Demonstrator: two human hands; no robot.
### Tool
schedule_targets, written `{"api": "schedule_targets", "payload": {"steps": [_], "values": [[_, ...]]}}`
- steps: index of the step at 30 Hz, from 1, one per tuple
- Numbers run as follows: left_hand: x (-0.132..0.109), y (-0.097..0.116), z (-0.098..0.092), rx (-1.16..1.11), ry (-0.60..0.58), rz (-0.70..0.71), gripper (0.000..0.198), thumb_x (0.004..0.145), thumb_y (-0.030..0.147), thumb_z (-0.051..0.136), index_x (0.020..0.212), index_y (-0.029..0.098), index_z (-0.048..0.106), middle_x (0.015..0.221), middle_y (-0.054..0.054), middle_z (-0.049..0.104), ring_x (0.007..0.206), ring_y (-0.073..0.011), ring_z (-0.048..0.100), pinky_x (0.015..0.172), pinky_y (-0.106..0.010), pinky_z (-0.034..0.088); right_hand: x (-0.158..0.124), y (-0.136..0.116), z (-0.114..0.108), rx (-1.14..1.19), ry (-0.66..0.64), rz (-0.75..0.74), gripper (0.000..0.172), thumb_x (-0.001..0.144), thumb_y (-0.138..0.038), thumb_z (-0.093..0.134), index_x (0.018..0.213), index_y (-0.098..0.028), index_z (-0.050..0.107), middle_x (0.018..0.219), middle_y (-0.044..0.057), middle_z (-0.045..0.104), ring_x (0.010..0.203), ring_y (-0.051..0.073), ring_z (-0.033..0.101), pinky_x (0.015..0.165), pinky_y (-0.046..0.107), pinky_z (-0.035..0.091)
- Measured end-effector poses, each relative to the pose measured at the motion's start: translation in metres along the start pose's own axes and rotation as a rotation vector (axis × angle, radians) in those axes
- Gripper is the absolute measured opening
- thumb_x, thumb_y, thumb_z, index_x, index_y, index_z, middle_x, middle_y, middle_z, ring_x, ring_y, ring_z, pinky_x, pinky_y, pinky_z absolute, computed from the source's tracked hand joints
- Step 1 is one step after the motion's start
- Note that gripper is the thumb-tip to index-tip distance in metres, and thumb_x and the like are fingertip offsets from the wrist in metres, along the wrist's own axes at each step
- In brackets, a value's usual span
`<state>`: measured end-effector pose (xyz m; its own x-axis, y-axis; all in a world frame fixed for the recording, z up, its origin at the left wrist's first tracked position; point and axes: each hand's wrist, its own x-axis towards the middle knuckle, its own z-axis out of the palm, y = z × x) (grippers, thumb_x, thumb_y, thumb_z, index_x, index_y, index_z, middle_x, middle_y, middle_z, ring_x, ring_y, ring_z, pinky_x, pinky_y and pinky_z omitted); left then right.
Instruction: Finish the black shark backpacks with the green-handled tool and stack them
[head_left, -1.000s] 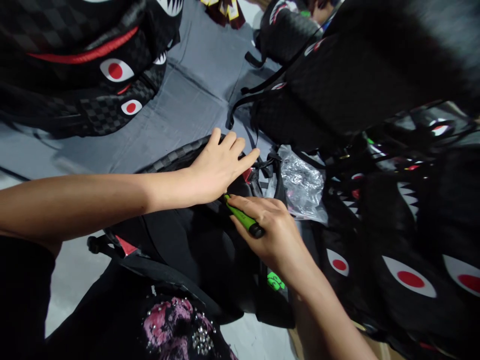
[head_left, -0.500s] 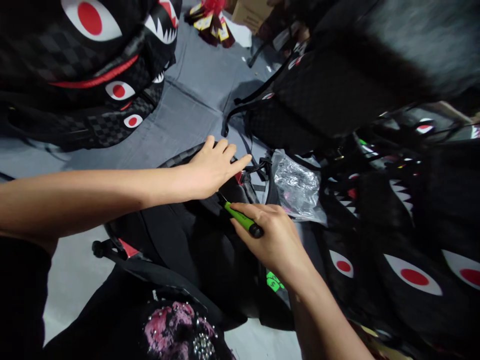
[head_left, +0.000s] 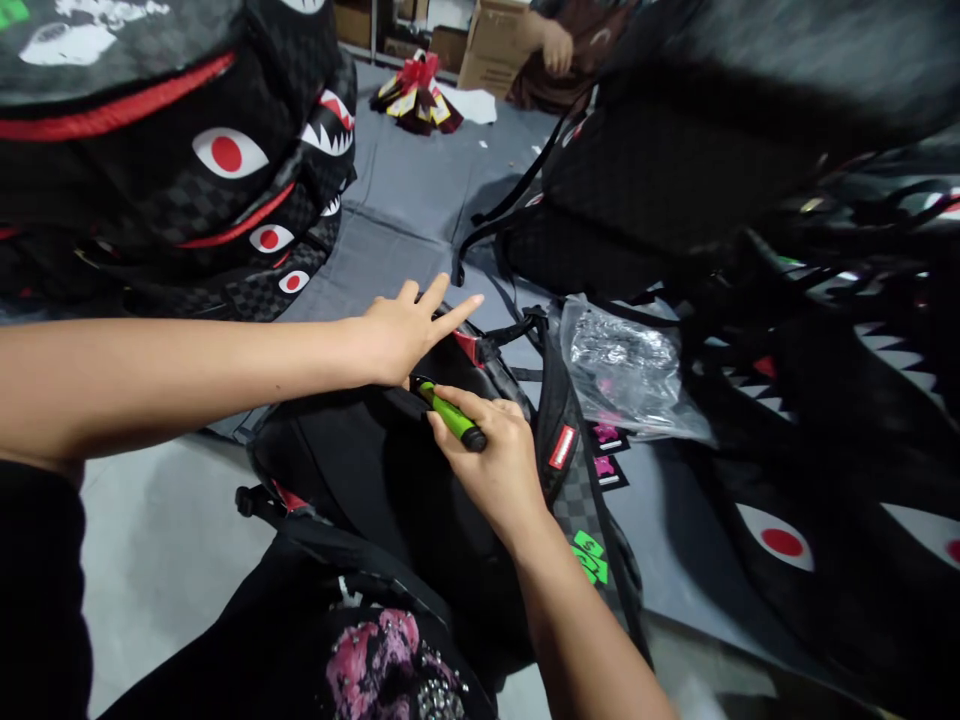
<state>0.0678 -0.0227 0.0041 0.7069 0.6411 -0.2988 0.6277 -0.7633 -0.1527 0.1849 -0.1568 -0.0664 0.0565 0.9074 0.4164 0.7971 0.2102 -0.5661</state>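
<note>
A black backpack (head_left: 352,460) with red trim lies with its padded back facing up, partly over my lap. My left hand (head_left: 409,335) rests on its upper edge, fingers spread; the thumb's grip is hidden. My right hand (head_left: 499,450) is closed around a slim tool with a bright green handle (head_left: 454,415) and a black end. The tool's front end meets the backpack just below my left hand, and its tip is out of sight there. A shoulder strap (head_left: 551,400) with a red label runs beside my right hand.
Stacked black backpacks (head_left: 225,200) with shark eyes stand at left; more backpacks (head_left: 780,520) crowd the right. A clear plastic bag (head_left: 622,360) lies on the grey table cover (head_left: 390,180). Farther back are red-topped tags (head_left: 420,100), a cardboard box (head_left: 491,45) and another person's hand (head_left: 556,48).
My view has shifted, showing more of the table's far side. The tool has come closer to my left hand; its thin metal shaft, visible before, is now hidden. Both hands remain at the backpack's upper edge.
</note>
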Motion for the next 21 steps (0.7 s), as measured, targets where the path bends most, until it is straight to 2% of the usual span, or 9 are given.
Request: {"api": "schedule_targets", "payload": {"steps": [3, 8, 11, 14, 17, 19, 21], "values": [[0.001, 0.0, 0.003, 0.054, 0.025, 0.011, 0.132, 0.071, 0.031, 0.084, 0.158, 0.027, -0.015, 0.166, -0.023, 0.005, 0.14, -0.0432, 0.033, 0.101, -0.049, 0.05, -0.003, 0.0, -0.001, 0.011, -0.004, -0.008, 0.021, 0.087, -0.024, 0.067, 0.108, -0.023, 0.072, 0.094, 0.002, 0.08, 0.071, 0.019, 0.07, 0.076, 0.035, 0.047], [0.001, -0.015, 0.001, 0.096, 0.033, 0.117, 0.109, 0.083, 0.021, 0.067, 0.16, 0.027, -0.01, 0.164, -0.021, 0.015, 0.136, -0.0383, 0.04, 0.101, -0.044, 0.05, -0.005, -0.001, -0.004, 0.047, -0.004, -0.038, 0.019, 0.086, -0.022, 0.068, 0.104, -0.023, 0.073, 0.095, 0.001, 0.08, 0.072, 0.018, 0.071, 0.075, 0.034, 0.046], [-0.001, -0.025, 0.002, 0.063, 0.02, 0.167, 0.108, 0.085, 0.024, 0.065, 0.158, 0.034, -0.013, 0.166, -0.015, 0.012, 0.142, -0.0357, 0.036, 0.104, -0.043, 0.048, -0.006, -0.001, -0.006, 0.061, -0.002, -0.059, 0.019, 0.085, -0.021, 0.07, 0.104, -0.023, 0.073, 0.094, 0.0, 0.08, 0.07, 0.018, 0.07, 0.074, 0.034, 0.046], [-0.004, -0.031, 0.003, -0.027, 0.018, 0.116, 0.115, 0.084, 0.026, 0.067, 0.154, 0.039, -0.022, 0.169, -0.013, -0.004, 0.147, -0.0337, 0.032, 0.107, -0.038, 0.045, -0.009, 0.0, -0.007, 0.066, 0.014, -0.071, 0.021, 0.086, -0.019, 0.069, 0.106, -0.022, 0.072, 0.095, 0.001, 0.08, 0.069, 0.018, 0.069, 0.073, 0.034, 0.045], [-0.007, -0.032, 0.001, -0.091, -0.072, -0.011, 0.121, 0.082, 0.023, 0.068, 0.15, 0.042, -0.031, 0.168, -0.015, -0.012, 0.134, -0.0316, 0.053, 0.098, -0.035, 0.05, -0.011, -0.001, -0.007, 0.09, 0.037, -0.074, 0.022, 0.088, -0.019, 0.067, 0.109, -0.019, 0.071, 0.097, 0.004, 0.08, 0.071, 0.018, 0.07, 0.074, 0.034, 0.045], [-0.007, -0.032, -0.002, -0.111, -0.144, -0.022, 0.12, 0.082, 0.019, 0.065, 0.148, 0.044, -0.033, 0.168, -0.015, -0.009, 0.116, -0.0264, 0.065, 0.091, -0.033, 0.053, -0.01, -0.002, -0.004, 0.095, 0.055, -0.064, 0.022, 0.088, -0.02, 0.067, 0.11, -0.019, 0.071, 0.097, 0.004, 0.08, 0.071, 0.018, 0.069, 0.075, 0.034, 0.044], [-0.005, -0.032, -0.004, -0.136, -0.161, 0.005, 0.119, 0.083, 0.016, 0.063, 0.148, 0.044, -0.033, 0.168, -0.015, -0.006, 0.11, -0.0231, 0.068, 0.088, -0.032, 0.054, -0.006, -0.005, 0.003, 0.095, 0.07, -0.042, 0.02, 0.088, -0.021, 0.069, 0.108, -0.021, 0.072, 0.095, 0.002, 0.08, 0.07, 0.018, 0.069, 0.075, 0.034, 0.044]]}}
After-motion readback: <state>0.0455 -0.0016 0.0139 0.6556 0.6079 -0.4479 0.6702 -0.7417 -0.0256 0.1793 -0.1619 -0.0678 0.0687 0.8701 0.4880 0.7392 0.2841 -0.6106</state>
